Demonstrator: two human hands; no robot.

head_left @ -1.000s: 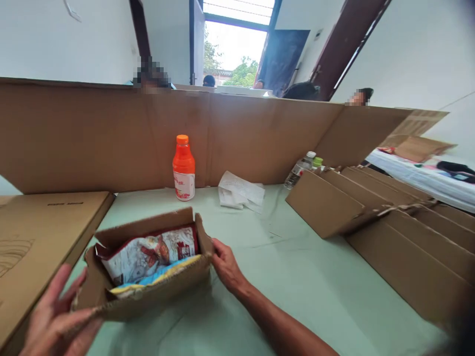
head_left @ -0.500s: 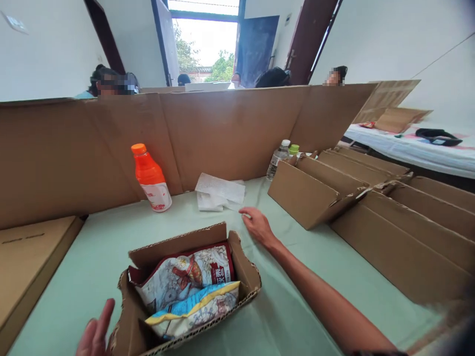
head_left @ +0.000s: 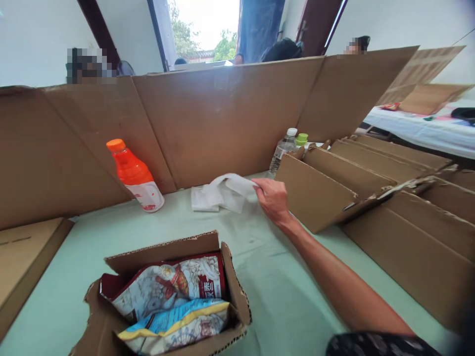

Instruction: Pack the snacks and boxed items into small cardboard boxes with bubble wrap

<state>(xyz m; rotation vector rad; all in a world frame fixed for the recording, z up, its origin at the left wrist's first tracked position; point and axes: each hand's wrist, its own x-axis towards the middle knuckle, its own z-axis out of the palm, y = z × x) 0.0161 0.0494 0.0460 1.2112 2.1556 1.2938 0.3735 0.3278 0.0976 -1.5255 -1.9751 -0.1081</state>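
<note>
My right hand is closed, thumb and fingers pinching the right end of a thin white sheet. That end is lifted and the sheet arches, while more white sheets lie flat beneath and to its left. I cannot tell whether they are paper or plastic. Nearer to me stands an open cardboard box. Inside it lean a dark red and white printed bag and a blue, yellow and white bag. My left hand is out of view.
An orange-capped bottle stands left of the sheets, before a tall cardboard screen. A clear bottle and a green-capped container are behind divided cardboard boxes at right. A flat carton lies left. People sit beyond the screen.
My right hand has reached the white sheet, gripped its end and lifted it. My left hand, earlier beside the box with fingers raised, has left the view. The camera view has shifted.
</note>
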